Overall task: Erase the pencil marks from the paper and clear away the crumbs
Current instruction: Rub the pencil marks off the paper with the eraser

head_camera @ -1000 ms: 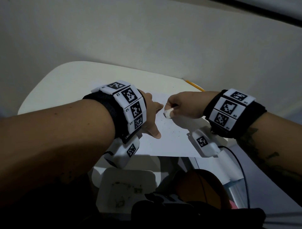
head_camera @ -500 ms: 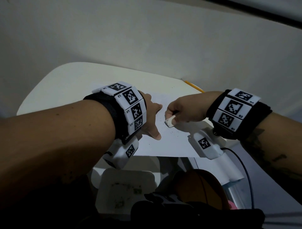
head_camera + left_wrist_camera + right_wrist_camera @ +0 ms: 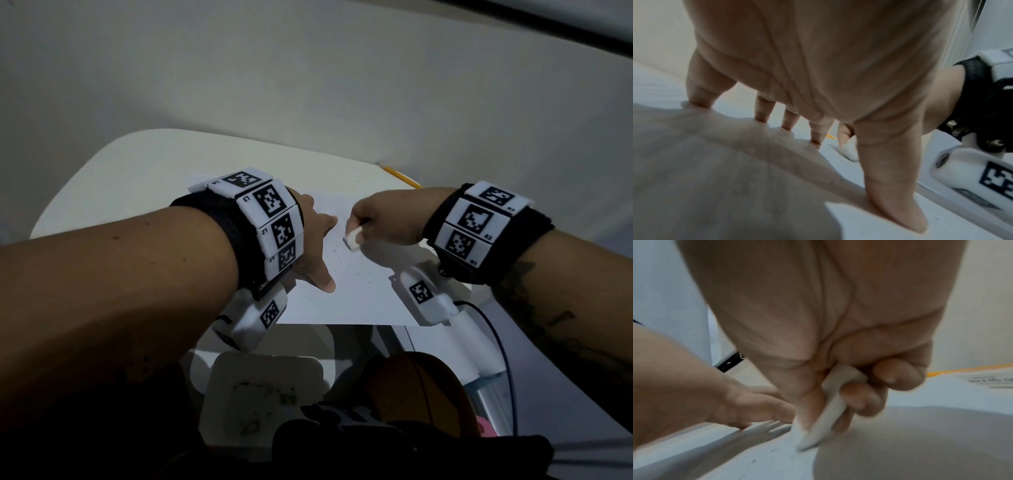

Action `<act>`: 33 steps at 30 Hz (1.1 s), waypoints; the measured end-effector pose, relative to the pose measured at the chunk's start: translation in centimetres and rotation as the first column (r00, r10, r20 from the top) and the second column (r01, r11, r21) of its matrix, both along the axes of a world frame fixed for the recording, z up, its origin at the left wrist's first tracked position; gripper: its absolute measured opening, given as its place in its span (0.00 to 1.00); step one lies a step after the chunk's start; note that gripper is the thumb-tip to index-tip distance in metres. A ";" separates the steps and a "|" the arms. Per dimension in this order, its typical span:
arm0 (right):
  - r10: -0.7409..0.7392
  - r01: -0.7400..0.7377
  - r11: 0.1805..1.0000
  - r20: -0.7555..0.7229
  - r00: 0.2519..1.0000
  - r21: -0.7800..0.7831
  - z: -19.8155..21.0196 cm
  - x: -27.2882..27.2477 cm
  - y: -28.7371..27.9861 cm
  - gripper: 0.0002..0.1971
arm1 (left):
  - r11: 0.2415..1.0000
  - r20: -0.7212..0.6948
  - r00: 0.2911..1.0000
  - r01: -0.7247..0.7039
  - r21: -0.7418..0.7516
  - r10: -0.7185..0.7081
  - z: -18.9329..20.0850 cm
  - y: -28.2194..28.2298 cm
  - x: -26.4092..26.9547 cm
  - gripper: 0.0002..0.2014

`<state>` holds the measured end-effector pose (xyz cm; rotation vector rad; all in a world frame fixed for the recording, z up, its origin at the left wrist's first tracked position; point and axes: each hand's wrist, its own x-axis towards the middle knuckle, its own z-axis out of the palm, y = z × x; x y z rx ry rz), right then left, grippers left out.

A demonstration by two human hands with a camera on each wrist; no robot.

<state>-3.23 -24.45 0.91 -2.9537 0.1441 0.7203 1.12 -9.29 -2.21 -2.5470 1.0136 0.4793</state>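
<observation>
Paper (image 3: 359, 291) on white table (image 3: 137, 178), crumbs (image 3: 356, 270) scattered at centre; white tray (image 3: 263, 383) at 6 o'clock, holding dark specks. Pencil (image 3: 400, 176) at 1 o'clock.
Left wrist: left hand (image 3: 818, 73), fingers (image 3: 816, 133) straight, spread, pressing paper.
Right wrist: right hand (image 3: 838, 321) fingers clenched around eraser (image 3: 826, 417), its tip touching paper.

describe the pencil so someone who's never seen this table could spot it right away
Start at the white table and find the paper on it, where the right hand rubs an eraser. Beyond that hand, at the table's far right edge by the wall, lies the pencil. It is a thin stick and the only yellow thing on the table.
</observation>
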 end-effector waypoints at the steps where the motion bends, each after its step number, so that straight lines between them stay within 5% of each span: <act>1: -0.025 0.025 1.000 0.057 0.998 -0.005 -0.2 0.2 -0.1 0.11 | 1.000 -0.001 1.000 0.004 -0.005 -0.004 0.0 0.0 0.0 0.59; 4: -0.044 0.043 0.999 0.091 0.995 0.016 -0.3 0.1 -0.3 0.11 | 1.000 -0.002 1.000 0.007 -0.014 -0.007 0.0 0.0 0.0 0.58; 9: 0.033 -0.029 0.999 -0.118 0.992 0.040 0.4 -0.8 -0.6 0.07 | 1.000 -0.005 1.000 0.002 -0.009 -0.002 0.1 0.0 -0.1 0.60; 16: -0.037 0.038 0.999 0.081 0.996 -0.012 -0.3 0.3 -0.5 0.10 | 1.000 0.006 1.000 0.020 -0.004 -0.020 0.4 0.0 -0.3 0.57; 21: 0.033 -0.029 0.999 -0.127 0.991 0.033 0.4 -0.9 -0.9 0.08 | 1.000 0.020 1.000 0.007 -0.008 -0.007 0.1 0.0 -0.3 0.59; 28: -0.051 0.052 0.999 0.097 0.994 -0.012 -0.3 0.3 -0.9 0.11 | 1.000 0.010 1.000 0.017 -0.013 -0.017 0.2 0.1 -0.2 0.59; 33: 0.001 0.001 1.000 -0.099 0.995 0.016 0.4 -0.7 -1.2 0.08 | 1.000 0.013 1.000 0.006 0.002 -0.006 0.1 0.0 -0.2 0.60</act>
